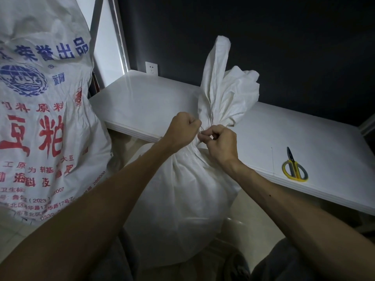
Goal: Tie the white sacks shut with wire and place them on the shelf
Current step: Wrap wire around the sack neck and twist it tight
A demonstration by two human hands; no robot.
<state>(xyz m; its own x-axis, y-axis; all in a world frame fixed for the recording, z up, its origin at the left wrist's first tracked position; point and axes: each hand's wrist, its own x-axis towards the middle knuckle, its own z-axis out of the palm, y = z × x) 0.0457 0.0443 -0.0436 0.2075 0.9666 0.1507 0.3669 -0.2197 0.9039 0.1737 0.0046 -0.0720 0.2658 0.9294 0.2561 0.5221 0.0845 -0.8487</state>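
Both hands are curled at the gathered neck of the white sack [182, 199]. The left hand [183, 126] is fisted on one end of the thin wire [200, 129], and the right hand [220, 139] pinches the other. Below the neck the sack bulges, standing on the floor against the shelf [154, 102]. It looks heavy, soft-sided and slick, so it is probably best lifted by the cinched neck with a palm underneath. Scissors [295, 168] lie right of the neck; a printed sack [40, 118] stands left of it.

Dim, cool light, brightest up-left of the grip, where a lit panel [109, 47] throws soft glare on the shelf [142, 94]. Wall [284, 47] behind is near black. Edges bow; forearms [101, 209] below lie shadowed
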